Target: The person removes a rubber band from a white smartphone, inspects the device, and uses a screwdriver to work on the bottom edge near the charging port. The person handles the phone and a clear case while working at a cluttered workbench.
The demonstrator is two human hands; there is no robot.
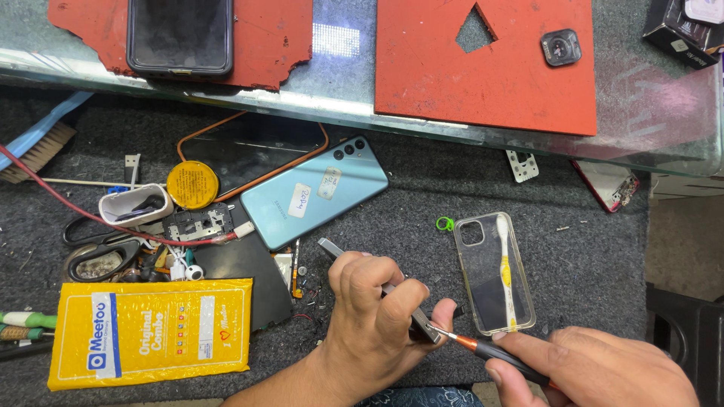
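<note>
Screwdriver point(490, 353) shaft slanting up-left, tip at held phone point(407, 313).

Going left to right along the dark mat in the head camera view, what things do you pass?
Yellow padded envelope → light blue phone lying face down → left hand gripping a small metal part → clear phone case with a white and yellow toothbrush in it → right hand holding an orange-tipped screwdriver.

Bright even light, glare on glass shelf point(339, 113), sharp focus
</note>
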